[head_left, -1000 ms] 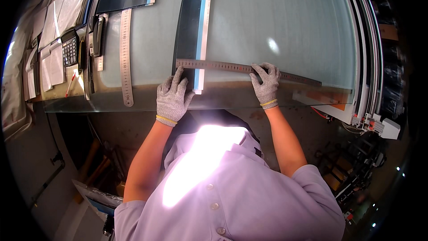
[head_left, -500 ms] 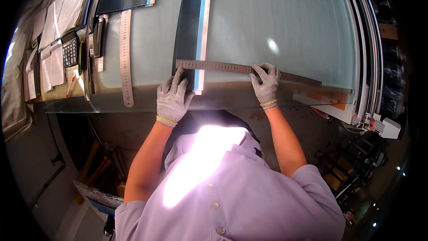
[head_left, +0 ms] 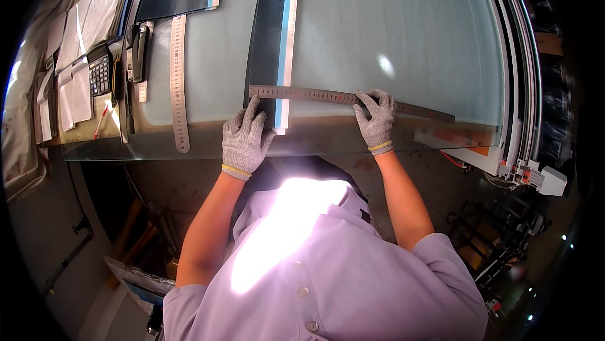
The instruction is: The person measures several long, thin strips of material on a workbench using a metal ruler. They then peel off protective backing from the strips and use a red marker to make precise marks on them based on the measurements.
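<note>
The long steel ruler [head_left: 328, 96] lay flat across the glass sheet [head_left: 403, 38], running left to right over the dark strip with a pale blue edge [head_left: 277, 32] that stretched away from the person. The left hand [head_left: 244, 139], gloved in grey knit, pressed flat beside the strip's near end, fingertips up at the ruler's left part. The right hand [head_left: 376, 117], gloved the same, spread its fingers on the ruler nearer the middle, pinning it down rather than gripping. That ruler looked thin, stiff along its length but springy, and slick on glass; I judged it would skate unless held down at two spread points. The glass seemed heavy, brittle, sharp-edged, best taken by the edges with gloves. Further left on the bench [head_left: 208, 136] lay a second ruler [head_left: 178, 82], upright in the picture, a stapler-like tool [head_left: 137, 54], a calculator [head_left: 99, 76] and papers [head_left: 72, 86].
</note>
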Available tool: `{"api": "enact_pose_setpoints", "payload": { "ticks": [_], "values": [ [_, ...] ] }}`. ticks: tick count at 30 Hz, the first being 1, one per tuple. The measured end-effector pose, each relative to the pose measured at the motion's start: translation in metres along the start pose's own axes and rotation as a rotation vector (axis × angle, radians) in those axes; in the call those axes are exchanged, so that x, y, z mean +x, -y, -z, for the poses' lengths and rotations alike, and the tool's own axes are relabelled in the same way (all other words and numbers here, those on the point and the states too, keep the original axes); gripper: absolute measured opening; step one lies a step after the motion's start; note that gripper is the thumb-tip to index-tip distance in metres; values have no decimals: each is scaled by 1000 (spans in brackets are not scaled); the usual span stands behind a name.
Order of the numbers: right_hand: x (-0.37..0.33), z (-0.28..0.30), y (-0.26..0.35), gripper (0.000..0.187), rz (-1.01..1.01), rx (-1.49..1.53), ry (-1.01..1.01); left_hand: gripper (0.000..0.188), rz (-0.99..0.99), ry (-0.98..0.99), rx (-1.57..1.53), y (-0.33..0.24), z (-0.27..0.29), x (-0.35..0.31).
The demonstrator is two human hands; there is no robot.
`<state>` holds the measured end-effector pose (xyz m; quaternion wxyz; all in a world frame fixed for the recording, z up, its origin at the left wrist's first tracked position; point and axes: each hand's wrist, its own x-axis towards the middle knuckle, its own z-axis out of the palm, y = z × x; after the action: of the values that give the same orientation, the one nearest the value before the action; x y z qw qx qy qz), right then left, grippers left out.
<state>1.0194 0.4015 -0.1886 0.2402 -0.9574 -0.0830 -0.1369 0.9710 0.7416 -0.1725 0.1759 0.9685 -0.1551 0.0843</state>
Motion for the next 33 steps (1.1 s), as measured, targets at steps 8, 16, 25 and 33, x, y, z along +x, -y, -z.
{"api": "enact_pose_setpoints", "payload": {
  "ticks": [8,16,25,33],
  "values": [
    [-1,0,0,34,-11,2,3,52,3,4,-4,0,0,0],
    [0,2,2,33,-20,2,14,50,18,8,-16,-1,0,-1],
    [1,3,3,33,-14,6,7,49,24,6,-12,-1,0,-1],
    [1,3,4,33,-14,0,5,49,27,11,-23,-2,1,0]
  ]
}}
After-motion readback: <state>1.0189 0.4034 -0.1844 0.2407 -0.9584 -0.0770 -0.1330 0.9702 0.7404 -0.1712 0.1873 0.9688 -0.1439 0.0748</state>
